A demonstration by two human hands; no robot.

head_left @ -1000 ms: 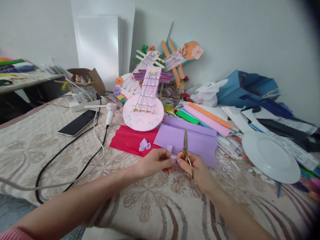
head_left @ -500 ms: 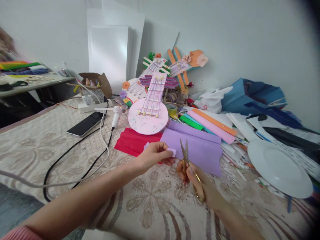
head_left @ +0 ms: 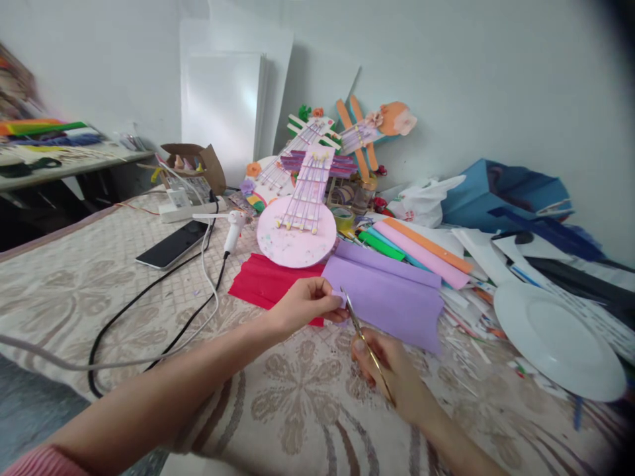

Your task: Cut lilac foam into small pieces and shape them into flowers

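Observation:
A small piece of light purple crepe paper (head_left: 338,297) is pinched between the thumb and fingers of my left hand (head_left: 313,301). Gold-handled scissors (head_left: 370,356) are gripped in my right hand (head_left: 389,363), their blade tips at the edge of that small piece. Whether the blades have cut into it I cannot make out. Beneath and beyond the hands lie a purple crepe paper sheet (head_left: 391,301) and a red crepe paper sheet (head_left: 268,281). Just behind them rests a pink round-bodied paper instrument (head_left: 297,241) with strings.
To the left are a white glue gun (head_left: 233,233), a phone (head_left: 173,246), a power strip (head_left: 191,209) and looping cables. Rolled coloured papers (head_left: 421,248), a white plate (head_left: 555,337), paper scraps and a blue bag (head_left: 501,198) crowd the right side.
My right hand has turned and brought the scissors left to the small purple piece. The blades, spread apart before, now look nearly together. My left hand keeps its pinch.

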